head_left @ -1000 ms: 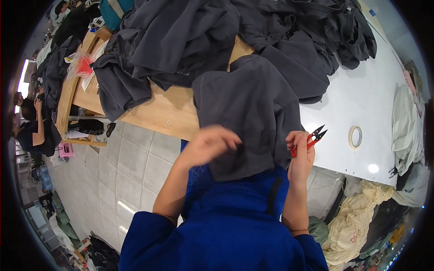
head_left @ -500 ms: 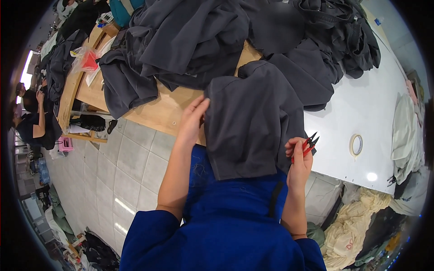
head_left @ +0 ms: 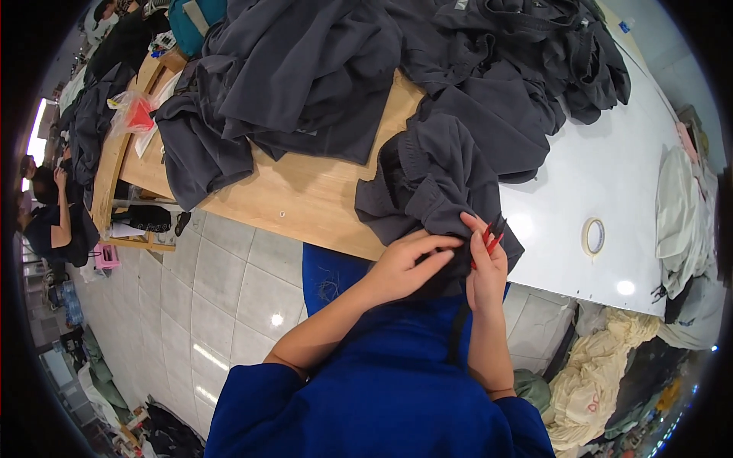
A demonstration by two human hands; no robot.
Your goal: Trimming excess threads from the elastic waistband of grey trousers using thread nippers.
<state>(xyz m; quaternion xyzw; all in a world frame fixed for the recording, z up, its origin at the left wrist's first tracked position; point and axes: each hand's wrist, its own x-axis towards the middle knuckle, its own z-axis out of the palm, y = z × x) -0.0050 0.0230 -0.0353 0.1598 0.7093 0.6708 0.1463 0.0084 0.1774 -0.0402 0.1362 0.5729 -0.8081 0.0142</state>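
A dark grey garment (head_left: 439, 187) with a gathered, elastic-looking waistband lies bunched at the table's front edge and hangs onto my lap. My left hand (head_left: 412, 267) reaches across to it, thumb and fingers closing on a fold of its cloth. Close by on the right, my right hand (head_left: 486, 275) is wrapped around red-handled thread snips (head_left: 494, 238), their dark blades pointing up and away from me. The right thumb and forefinger are beside the same cloth; whether they pinch it I cannot tell.
Heaps of dark grey garments (head_left: 305, 69) cover the back of the wooden table (head_left: 279, 195). A roll of tape (head_left: 592, 237) lies on the white tabletop (head_left: 550, 252) at right. Cream cloth (head_left: 588, 389) is piled below it. Another person (head_left: 50, 217) is at far left.
The garment has been turned and bunched up, so its gathered waistband now shows. My left hand has moved right, onto the cloth near my right hand. The snips remain in my right hand.
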